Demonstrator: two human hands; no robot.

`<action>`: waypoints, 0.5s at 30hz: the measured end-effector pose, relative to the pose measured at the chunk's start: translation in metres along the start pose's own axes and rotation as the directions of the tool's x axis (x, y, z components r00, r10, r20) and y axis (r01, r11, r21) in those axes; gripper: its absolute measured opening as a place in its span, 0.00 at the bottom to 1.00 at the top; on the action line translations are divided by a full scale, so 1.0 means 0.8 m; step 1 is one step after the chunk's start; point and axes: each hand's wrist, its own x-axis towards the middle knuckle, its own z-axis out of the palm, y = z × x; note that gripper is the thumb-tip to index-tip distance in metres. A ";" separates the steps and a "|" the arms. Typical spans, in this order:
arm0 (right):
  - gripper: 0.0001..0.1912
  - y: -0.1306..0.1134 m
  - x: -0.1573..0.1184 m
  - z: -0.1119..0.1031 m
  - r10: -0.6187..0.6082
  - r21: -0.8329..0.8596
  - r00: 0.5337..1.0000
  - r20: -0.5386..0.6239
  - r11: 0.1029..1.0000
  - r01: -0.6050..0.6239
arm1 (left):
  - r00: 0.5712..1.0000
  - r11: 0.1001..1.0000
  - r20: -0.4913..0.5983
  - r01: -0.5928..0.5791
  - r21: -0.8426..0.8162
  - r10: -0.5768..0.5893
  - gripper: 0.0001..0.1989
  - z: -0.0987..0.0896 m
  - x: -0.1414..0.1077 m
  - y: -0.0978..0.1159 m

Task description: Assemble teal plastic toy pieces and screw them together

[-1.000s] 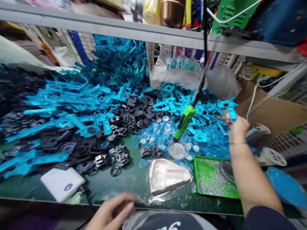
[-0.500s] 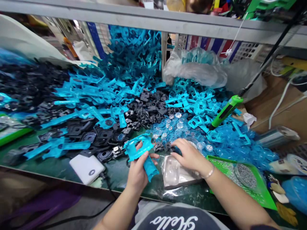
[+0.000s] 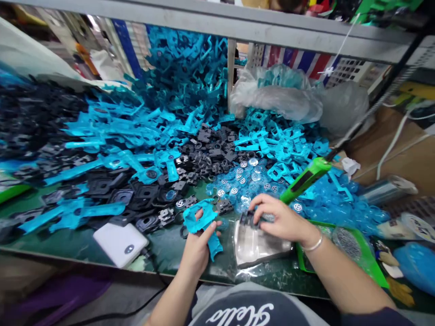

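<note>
My left hand is closed on a bright blue plastic part, a frame with an opening and a trough-like arm hanging below the fingers. With bent fingers my right hand grips a small black plastic part just above the clear-wrapped tray. Another small black part lies between the hands, behind the blue one. Round clear discs with a white swirl are heaped beyond my right hand. The green electric screwdriver hangs close behind that hand, slanting on its cable.
A pile of small black parts lies mid-bench between heaps of blue parts. A white power bank with a cable sits front left. A green tray of screws stands right. A grey shelf beam crosses overhead.
My right hand has picked up a small black part and brought it over the wrapped tray. The left hand has kept the blue part, turning it slightly. The screwdriver appears lower and further left.
</note>
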 end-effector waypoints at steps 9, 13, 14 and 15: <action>0.09 -0.007 -0.245 -0.052 0.462 0.349 0.628 -0.626 0.886 -0.305 | 0.913 0.372 0.298 -0.388 0.843 0.277 0.16 0.025 0.061 0.006; 0.12 0.005 -0.413 -0.093 0.137 0.274 -0.480 -0.867 0.935 -0.227 | 0.919 0.125 0.369 -0.386 0.914 0.140 0.21 0.027 0.080 -0.001; 0.10 0.005 -0.448 -0.089 0.085 0.310 -0.657 -0.749 0.921 -0.234 | 0.924 0.096 0.361 -0.373 0.923 0.127 0.24 0.024 0.083 -0.005; 0.07 0.005 -0.476 -0.078 0.065 0.350 -0.739 -0.670 0.906 -0.237 | 0.930 0.082 0.345 -0.356 0.931 0.122 0.26 0.018 0.086 -0.009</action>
